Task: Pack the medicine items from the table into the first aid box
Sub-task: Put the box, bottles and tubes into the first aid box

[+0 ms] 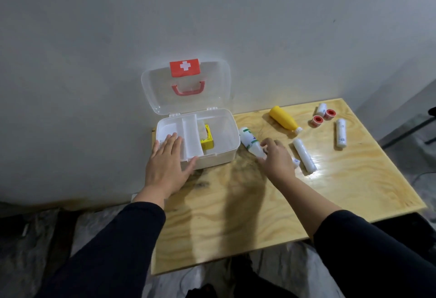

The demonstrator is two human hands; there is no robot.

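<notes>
With our left hand point(166, 166) flat on the first aid box point(221, 132), our right hand's point(277, 158) fingers point(264, 143) close loosely on the white bottle point(250, 140) lying on the table point(236, 215) beside it, likely light, stiff and slippery, best gripped mid-body.

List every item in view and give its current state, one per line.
First aid box: lid open, upright against the wall.
Yellow packet: inside the box.
White bottle: lying on the table, right hand touching it.
Left hand: flat on the box's tray.
Yellow bottle: lying down, capped.
Bandage rolls: rolled, on the table.
Tape rolls: on the table, unpacked.
</notes>
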